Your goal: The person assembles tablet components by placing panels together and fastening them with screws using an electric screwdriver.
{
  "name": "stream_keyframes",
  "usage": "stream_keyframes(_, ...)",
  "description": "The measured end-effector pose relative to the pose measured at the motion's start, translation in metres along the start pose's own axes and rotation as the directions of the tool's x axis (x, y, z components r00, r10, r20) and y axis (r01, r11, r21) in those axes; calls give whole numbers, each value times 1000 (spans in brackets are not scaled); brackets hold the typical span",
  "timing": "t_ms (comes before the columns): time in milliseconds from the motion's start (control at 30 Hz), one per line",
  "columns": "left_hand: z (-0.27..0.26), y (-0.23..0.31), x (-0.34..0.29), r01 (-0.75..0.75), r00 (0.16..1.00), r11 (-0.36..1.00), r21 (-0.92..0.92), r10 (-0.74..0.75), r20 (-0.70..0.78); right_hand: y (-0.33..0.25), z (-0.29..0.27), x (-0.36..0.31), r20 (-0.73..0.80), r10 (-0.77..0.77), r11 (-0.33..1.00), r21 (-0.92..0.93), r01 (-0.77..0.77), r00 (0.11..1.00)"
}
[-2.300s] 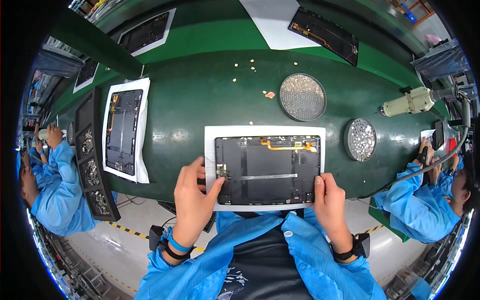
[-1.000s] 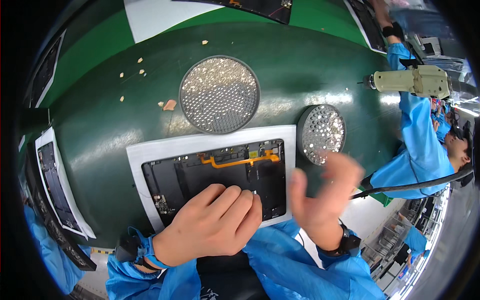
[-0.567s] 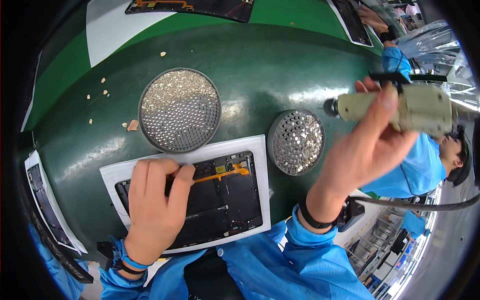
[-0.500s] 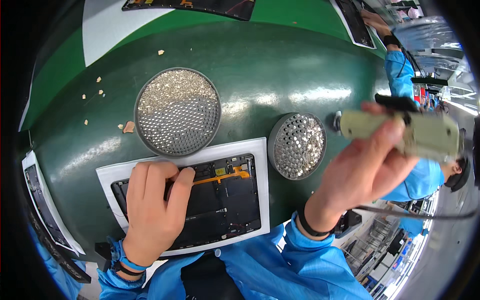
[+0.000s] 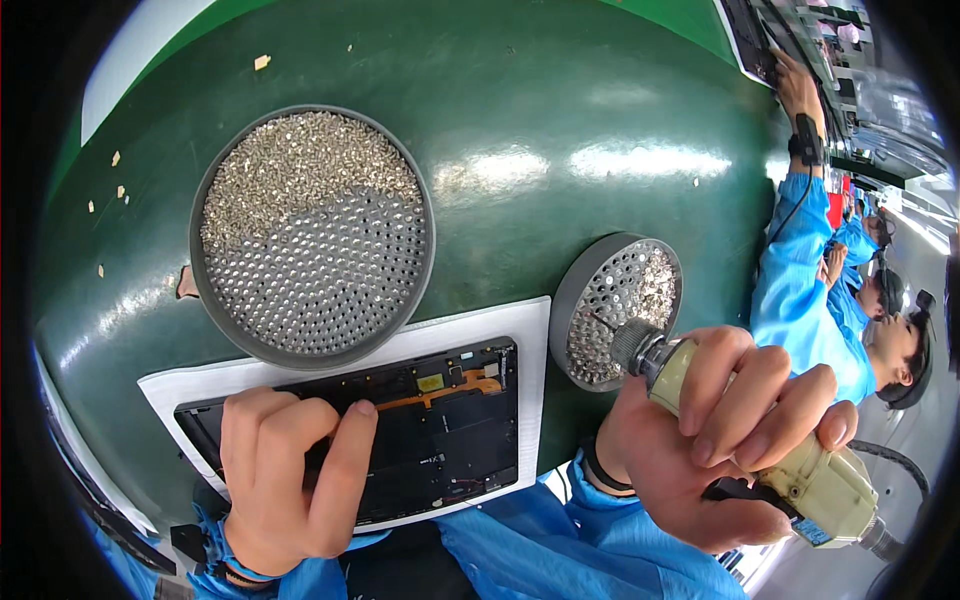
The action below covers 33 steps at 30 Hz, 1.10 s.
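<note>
Tablet body (image 5: 470, 440), dark and open with an orange strip (image 5: 430, 402) inside, lies on a white sheet (image 5: 450, 335) at the near edge of the green bench (image 5: 500, 230). Fingers bent, the left hand (image 5: 285, 470) rests over its left part; whether it pinches anything underneath cannot be told. Off to the right, the right hand (image 5: 700, 470) is wrapped firmly around a pale power screwdriver (image 5: 825, 490), whose thin bit points toward the small round tray (image 5: 565, 330) of screws. Beyond the sheet stands a large round tray (image 5: 300, 357), screws heaped across its far half. Past that lie pale scraps (image 5: 261, 62). Far right, a co-worker's blue sleeve (image 5: 800, 270) stretches across.
</note>
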<state>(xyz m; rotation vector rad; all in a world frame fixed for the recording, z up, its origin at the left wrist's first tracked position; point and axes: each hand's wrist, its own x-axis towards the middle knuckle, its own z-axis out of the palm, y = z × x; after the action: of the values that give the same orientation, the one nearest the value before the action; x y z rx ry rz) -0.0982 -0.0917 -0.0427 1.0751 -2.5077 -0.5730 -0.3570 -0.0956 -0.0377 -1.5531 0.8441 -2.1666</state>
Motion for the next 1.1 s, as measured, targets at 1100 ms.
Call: stream_keyframes(1100,0,4,-1,67,997,997,-27,-68,-29,-7,4,4,29,24,1000,7,-24,999)
